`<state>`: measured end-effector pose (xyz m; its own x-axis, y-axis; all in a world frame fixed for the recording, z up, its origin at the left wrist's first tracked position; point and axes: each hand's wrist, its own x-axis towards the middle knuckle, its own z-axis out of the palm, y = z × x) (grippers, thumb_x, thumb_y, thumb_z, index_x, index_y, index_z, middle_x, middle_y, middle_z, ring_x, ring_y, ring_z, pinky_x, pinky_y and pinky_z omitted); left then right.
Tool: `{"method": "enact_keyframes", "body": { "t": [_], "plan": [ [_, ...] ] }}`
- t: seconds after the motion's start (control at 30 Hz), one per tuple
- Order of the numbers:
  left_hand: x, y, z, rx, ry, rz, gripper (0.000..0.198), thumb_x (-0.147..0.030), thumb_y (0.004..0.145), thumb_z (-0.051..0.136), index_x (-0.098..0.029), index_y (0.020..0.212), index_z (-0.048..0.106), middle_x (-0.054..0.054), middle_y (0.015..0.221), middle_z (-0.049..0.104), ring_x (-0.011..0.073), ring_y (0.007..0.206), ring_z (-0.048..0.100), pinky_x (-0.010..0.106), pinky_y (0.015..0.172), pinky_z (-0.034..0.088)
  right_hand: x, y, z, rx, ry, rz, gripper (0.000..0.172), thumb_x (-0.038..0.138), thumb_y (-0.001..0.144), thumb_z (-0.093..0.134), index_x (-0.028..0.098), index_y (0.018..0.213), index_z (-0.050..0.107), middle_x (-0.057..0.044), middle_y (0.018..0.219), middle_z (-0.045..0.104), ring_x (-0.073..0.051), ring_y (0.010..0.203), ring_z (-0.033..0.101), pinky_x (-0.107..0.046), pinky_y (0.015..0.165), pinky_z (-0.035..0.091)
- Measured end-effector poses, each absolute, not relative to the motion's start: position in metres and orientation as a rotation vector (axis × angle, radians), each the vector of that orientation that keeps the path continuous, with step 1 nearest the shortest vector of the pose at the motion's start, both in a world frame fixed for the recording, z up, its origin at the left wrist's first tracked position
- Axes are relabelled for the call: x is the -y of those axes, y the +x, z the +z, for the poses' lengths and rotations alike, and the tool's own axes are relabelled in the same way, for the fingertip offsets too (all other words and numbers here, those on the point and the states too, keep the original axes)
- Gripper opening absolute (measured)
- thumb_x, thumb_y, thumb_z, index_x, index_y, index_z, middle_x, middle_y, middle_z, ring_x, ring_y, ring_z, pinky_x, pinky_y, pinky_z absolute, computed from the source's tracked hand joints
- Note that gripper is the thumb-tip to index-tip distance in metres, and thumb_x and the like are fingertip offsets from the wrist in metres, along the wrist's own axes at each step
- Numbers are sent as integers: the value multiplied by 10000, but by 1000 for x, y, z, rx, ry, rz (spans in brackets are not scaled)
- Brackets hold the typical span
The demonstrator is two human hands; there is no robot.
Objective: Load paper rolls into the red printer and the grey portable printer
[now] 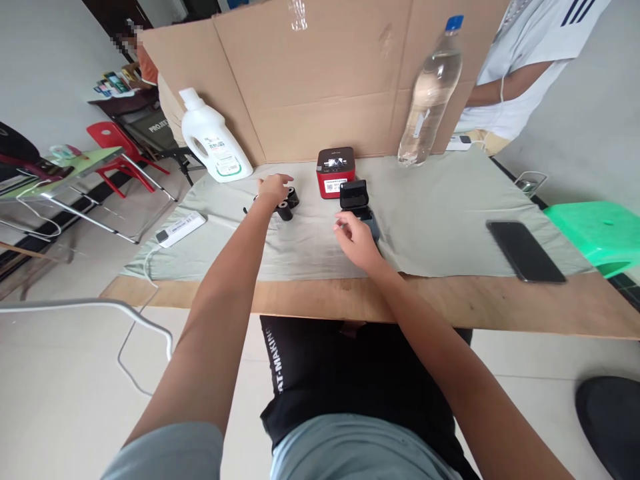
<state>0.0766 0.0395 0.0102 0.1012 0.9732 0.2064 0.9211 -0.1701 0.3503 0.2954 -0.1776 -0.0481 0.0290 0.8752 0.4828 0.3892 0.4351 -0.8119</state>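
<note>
My left hand (273, 189) reaches over a group of small black cylindrical pieces (285, 211) on the cloth. One or two of its fingers stretch out to the right; the others are hidden behind the hand. Close to my right hand (356, 240) stands a small black case (354, 194) with its lid raised. That hand's fingers are loosely bent and apart at the case's near left side, and they partly cover it. Whether they touch the case I cannot tell. Just behind the case sits a red and black box (336, 175) with a white label.
A white jug (215, 140) and a tall water bottle (431, 100) stand before a cardboard screen (320, 80). A white power strip (181, 229) with a cable lies left, a black phone (526, 251) right. Behind the screen's right edge is a person in a white shirt (530, 60).
</note>
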Motion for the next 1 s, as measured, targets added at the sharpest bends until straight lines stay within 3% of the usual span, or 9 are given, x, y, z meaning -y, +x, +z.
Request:
{"method": "enact_keyframes", "body": {
  "t": [0.17, 0.23, 0.4, 0.5, 0.57, 0.63, 0.73, 0.87, 1.0],
  "plan": [
    [-59, 82, 17, -1840, 2292, 296, 235, -128, 629, 783, -262, 822, 791, 76, 1003, 760, 319, 1062, 694, 483, 1064, 518, 180, 294, -44, 1579, -1142, 539, 269, 385, 955, 533, 218, 1145, 626, -71, 1015, 708, -180, 764, 614, -347, 749, 509],
    [-58, 78, 21, -1842, 2299, 502, 185, -177, 652, 785, -248, 822, 772, 74, 986, 753, 304, 1058, 690, 454, 1058, 524, 181, 293, -42, 1589, -1141, 535, 268, 381, 958, 532, 217, 1148, 627, -70, 1020, 710, -178, 764, 614, -345, 749, 509],
    [-33, 82, 32, -1534, 1834, 1589, 201, -332, 878, 679, -205, 1034, 672, 71, 1044, 723, 211, 1004, 723, 341, 946, 579, 181, 293, -41, 1590, -1114, 514, 259, 357, 958, 541, 223, 1159, 632, -62, 1035, 706, -177, 786, 622, -332, 740, 509],
    [10, 108, 20, -1251, 1344, 1746, 210, -375, 1033, 456, -214, 1067, 586, 51, 1017, 698, 145, 1033, 737, 274, 904, 586, 180, 296, -41, 1580, -1099, 500, 234, 344, 959, 536, 237, 1135, 646, -56, 1016, 706, -178, 775, 618, -335, 739, 514],
    [47, 132, 1, -1119, 1196, 1685, 258, -429, 1052, 423, -216, 1018, 566, 54, 1020, 694, 151, 1121, 726, 265, 908, 577, 178, 298, -41, 1566, -1097, 487, 228, 364, 971, 527, 247, 1107, 667, -58, 1013, 708, -181, 772, 614, -336, 735, 520],
    [84, 157, -21, -1055, 1133, 1626, 348, -554, 1010, 483, -219, 959, 564, 59, 983, 698, 184, 1114, 733, 267, 831, 576, 176, 299, -41, 1536, -1092, 479, 265, 411, 986, 513, 247, 1097, 689, -66, 1021, 710, -183, 773, 615, -339, 736, 529],
    [122, 187, -46, -968, 1142, 1620, 468, -677, 878, 634, -220, 850, 537, 27, 841, 683, 162, 892, 738, 255, 716, 549, 170, 301, -44, 1437, -1081, 498, 358, 509, 985, 514, 240, 1122, 705, -78, 1036, 705, -191, 794, 633, -348, 747, 554],
    [137, 204, -54, -907, 1291, 1686, 481, -640, 791, 770, -221, 797, 532, -35, 697, 612, 112, 707, 653, 252, 696, 525, 166, 304, -45, 1336, -1090, 551, 450, 631, 937, 559, 245, 1121, 699, -78, 1050, 706, -207, 844, 654, -344, 736, 573],
    [141, 201, -55, -962, 1291, 1669, 429, -594, 784, 796, -201, 825, 628, 12, 786, 683, 157, 780, 685, 295, 742, 549, 167, 305, -43, 1318, -1109, 700, 476, 637, 958, 508, 221, 1098, 694, -71, 979, 717, -188, 792, 665, -321, 716, 571]
  ]
}}
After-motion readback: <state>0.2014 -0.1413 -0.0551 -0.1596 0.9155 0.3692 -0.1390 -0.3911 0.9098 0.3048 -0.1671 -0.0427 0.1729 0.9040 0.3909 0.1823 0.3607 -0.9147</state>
